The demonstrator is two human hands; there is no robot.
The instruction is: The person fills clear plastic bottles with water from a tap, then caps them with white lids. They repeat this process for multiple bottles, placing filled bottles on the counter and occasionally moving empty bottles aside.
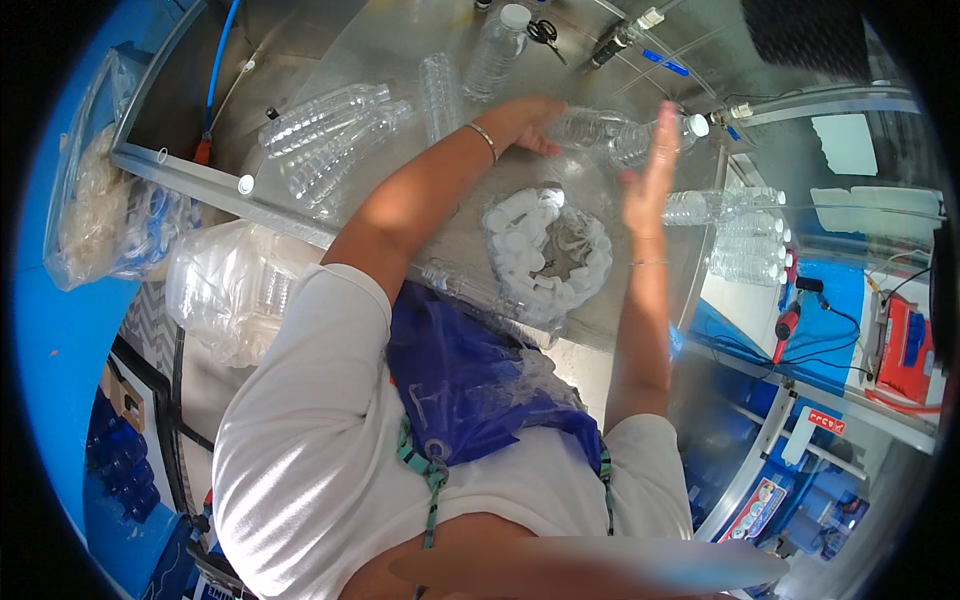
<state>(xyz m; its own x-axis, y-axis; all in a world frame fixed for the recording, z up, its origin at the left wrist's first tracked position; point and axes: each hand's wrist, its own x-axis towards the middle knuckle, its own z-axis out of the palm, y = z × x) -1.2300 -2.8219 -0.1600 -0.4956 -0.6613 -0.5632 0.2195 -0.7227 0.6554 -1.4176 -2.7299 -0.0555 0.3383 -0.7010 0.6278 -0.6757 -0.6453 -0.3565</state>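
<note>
My left hand (536,126) is at the base end of a clear plastic bottle (589,129) lying on the stainless steel worktop (457,225). Whether the fingers grip it cannot be made out. My right hand (651,172) is held flat, thumb apart and nothing in it. It partly covers a second clear bottle (626,146), whose white cap (698,125) shows beyond the fingers. Nearer my body, between my forearms, is a clear plastic bag (589,281) with many white bottle caps (517,225).
Uncapped clear bottles (326,116) lie at left; a large capped bottle (495,56) stands behind beside black scissors (546,34). Capped bottles (750,244) are grouped at right. A bag of bottles (232,285) rests against the steel rim (217,176). Valved tubing (634,37) runs behind.
</note>
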